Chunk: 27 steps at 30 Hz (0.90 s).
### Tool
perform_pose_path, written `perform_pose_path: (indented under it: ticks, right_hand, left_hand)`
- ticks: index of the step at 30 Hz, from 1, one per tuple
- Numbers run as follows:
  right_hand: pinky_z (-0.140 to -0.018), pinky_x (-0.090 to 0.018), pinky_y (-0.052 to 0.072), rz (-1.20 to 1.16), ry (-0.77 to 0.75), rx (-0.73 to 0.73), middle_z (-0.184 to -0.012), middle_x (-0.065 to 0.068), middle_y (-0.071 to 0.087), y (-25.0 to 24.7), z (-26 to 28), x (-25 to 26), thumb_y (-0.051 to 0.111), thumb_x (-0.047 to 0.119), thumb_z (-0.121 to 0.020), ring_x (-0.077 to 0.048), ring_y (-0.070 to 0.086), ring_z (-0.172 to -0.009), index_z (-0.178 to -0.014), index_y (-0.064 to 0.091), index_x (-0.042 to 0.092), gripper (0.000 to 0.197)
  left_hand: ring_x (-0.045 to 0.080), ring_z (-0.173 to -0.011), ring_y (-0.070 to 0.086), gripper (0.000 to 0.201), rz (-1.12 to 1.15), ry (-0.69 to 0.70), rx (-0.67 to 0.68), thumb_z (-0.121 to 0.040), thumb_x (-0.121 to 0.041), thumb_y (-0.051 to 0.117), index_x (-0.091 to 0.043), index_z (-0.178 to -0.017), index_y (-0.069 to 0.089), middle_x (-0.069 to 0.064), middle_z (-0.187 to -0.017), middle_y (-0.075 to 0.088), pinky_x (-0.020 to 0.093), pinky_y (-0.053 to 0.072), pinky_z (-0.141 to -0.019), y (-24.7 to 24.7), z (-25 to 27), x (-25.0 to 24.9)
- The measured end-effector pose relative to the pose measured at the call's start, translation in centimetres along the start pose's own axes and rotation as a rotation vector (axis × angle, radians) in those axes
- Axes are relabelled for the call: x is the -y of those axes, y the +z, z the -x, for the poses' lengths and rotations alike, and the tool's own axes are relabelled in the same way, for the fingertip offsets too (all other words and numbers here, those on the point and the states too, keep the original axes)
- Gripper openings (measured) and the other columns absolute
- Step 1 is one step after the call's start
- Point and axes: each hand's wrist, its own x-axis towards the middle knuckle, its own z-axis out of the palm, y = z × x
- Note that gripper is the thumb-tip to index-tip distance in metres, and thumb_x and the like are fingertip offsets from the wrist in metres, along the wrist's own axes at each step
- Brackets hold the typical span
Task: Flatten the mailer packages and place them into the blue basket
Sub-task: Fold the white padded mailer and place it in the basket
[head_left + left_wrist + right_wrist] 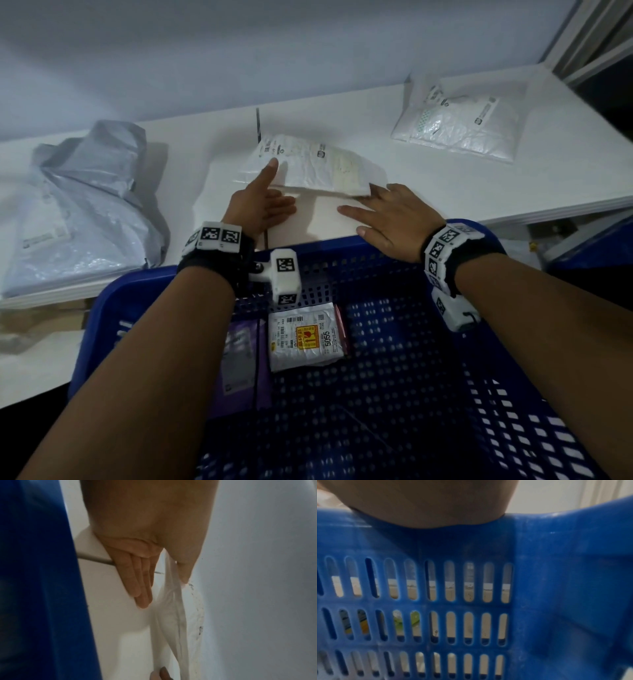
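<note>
White mailer [310,164] lies on the worktop [428,192] near its front edge, mid-span, just beyond the basket [113,329]. Surface is crinkled; printed labels show on its top face; its near edge is lifted off the worktop, casting a shadow below.

Left hand [262,205]: fingers straight, thumb extended up onto the mailer's left part, the other fingers lying flat on the worktop under the raised edge. The left wrist view shows the thumb on top of the thin white edge [173,601], fingers [137,581] together below it.

Right hand [387,219]: fingers spread and straight, palm down, fingertips touching the mailer's near right corner; no curl round it.

Basket holds a small white parcel [305,339] with a yellow-red sticker and a purple packet [239,356], at its far side.

Grey bag [82,205] sits at the worktop's left end, another white mailer [459,123] toward the right back corner.
</note>
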Motion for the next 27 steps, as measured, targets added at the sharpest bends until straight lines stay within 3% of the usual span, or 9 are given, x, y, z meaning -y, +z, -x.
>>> perform_pose_path:
  ticks: [4, 6, 10, 13, 15, 18, 20, 24, 27]
  right_hand:
    - [-0.112, -0.044, 0.031, -0.056, 0.034, -0.051, -0.149, -0.007, 0.045, 0.0, -0.1, 0.1, 0.026, 0.051, -0.1, -0.026, 0.039, -0.134, -0.15, 0.041, 0.022, 0.06]
    - [-0.106, -0.041, 0.039, -0.215, 0.153, -0.136, -0.135, -0.008, 0.056, 0.0, 0.0, 0.1, 0.039, 0.044, -0.095, -0.024, 0.047, -0.123, -0.134, 0.055, 0.016, 0.051]
    - [-0.093, -0.031, 0.046, -0.57, 0.591, -0.349, -0.112, -0.004, 0.066, -0.2, -0.4, -0.5, 0.054, 0.017, -0.09, -0.018, 0.056, -0.107, -0.104, 0.069, 0.013, 0.021]
    - [-0.099, -0.029, 0.045, -0.937, 0.778, -0.393, -0.115, 0.003, 0.07, -1.3, -1.6, -0.7, 0.056, 0.019, -0.093, -0.015, 0.061, -0.11, -0.106, 0.074, 0.018, 0.022]
    - [-0.093, -0.024, 0.043, -1.254, 0.808, -0.345, -0.117, 0.003, 0.071, -2.6, -2.6, -0.4, 0.057, 0.028, -0.097, -0.014, 0.062, -0.11, -0.112, 0.072, 0.017, 0.024]
    - [-0.088, -0.033, 0.04, -1.591, 0.694, -0.071, -0.113, -0.005, 0.072, -4.4, -4.2, 1.1, 0.054, 0.055, -0.094, -0.018, 0.064, -0.1, -0.132, 0.059, 0.013, 0.057]
    - [-0.086, -0.042, 0.048, -1.844, 0.598, 0.07, -0.111, -0.015, 0.068, -5.6, -4.7, 2.3, 0.058, 0.066, -0.086, -0.028, 0.066, -0.092, -0.137, 0.052, 0.008, 0.078]
    - [-0.101, -0.058, 0.046, -2.239, 0.49, 0.011, -0.13, -0.02, 0.063, -7.2, -4.6, 3.0, 0.05, 0.075, -0.083, -0.04, 0.063, -0.117, -0.139, 0.053, 0.009, 0.086]
    - [-0.098, -0.06, 0.049, -2.101, 0.51, 0.007, -0.128, -0.021, 0.065, -8.6, -4.6, 3.7, 0.062, 0.053, -0.088, -0.039, 0.063, -0.117, -0.136, 0.056, 0.008, 0.066]
  left_hand:
    - [0.028, -0.088, 0.075, 0.041, 0.038, -0.063, -0.028, -0.093, -0.03, 0.067, -0.003, -0.122, 0.059, 0.015, -0.091, 0.075, 0.031, 0.06, -0.074, 0.0, -0.7, 0.0]
    - [0.031, -0.091, 0.074, 0.033, 0.084, -0.079, -0.018, -0.094, -0.02, 0.061, -0.004, -0.123, 0.058, 0.018, -0.1, 0.073, 0.034, 0.06, -0.074, -0.3, -0.6, -0.2]
    - [0.031, -0.099, 0.071, 0.031, 0.168, -0.057, 0.06, -0.095, -0.01, 0.044, 0.009, -0.114, 0.059, 0.028, -0.114, 0.065, 0.044, 0.055, -0.09, -2.0, -0.3, 0.4]
    - [0.035, -0.097, 0.066, 0.037, 0.164, -0.109, 0.206, -0.093, -0.014, 0.044, 0.007, -0.119, 0.058, 0.026, -0.111, 0.062, 0.042, 0.053, -0.089, -3.4, 0.8, 0.8]
    - [0.037, -0.098, 0.067, 0.036, 0.115, -0.112, 0.293, -0.094, -0.016, 0.05, 0.005, -0.122, 0.059, 0.024, -0.111, 0.066, 0.043, 0.056, -0.088, -3.9, 1.0, 0.5]
    - [0.037, -0.101, 0.067, 0.035, -0.076, 0.093, 0.221, -0.094, -0.021, 0.064, -0.001, -0.122, 0.064, 0.022, -0.116, 0.069, 0.047, 0.053, -0.092, -2.9, 0.4, -0.8]
    - [0.026, -0.082, 0.068, 0.029, -0.238, 0.251, 0.074, -0.091, -0.027, 0.071, -0.005, -0.109, 0.071, 0.017, -0.098, 0.072, 0.038, 0.055, -0.076, -1.5, 0.0, -2.0]
    - [0.013, -0.066, 0.059, 0.032, -0.651, 0.594, -0.102, -0.086, -0.035, 0.073, -0.003, -0.08, 0.07, 0.016, -0.079, 0.071, 0.031, 0.05, -0.06, -0.8, -0.2, -5.1]
    - [0.016, -0.067, 0.058, 0.032, -0.85, 0.742, -0.1, -0.084, -0.036, 0.067, -0.006, -0.075, 0.063, 0.015, -0.076, 0.067, 0.036, 0.044, -0.061, -0.7, 0.0, -6.1]
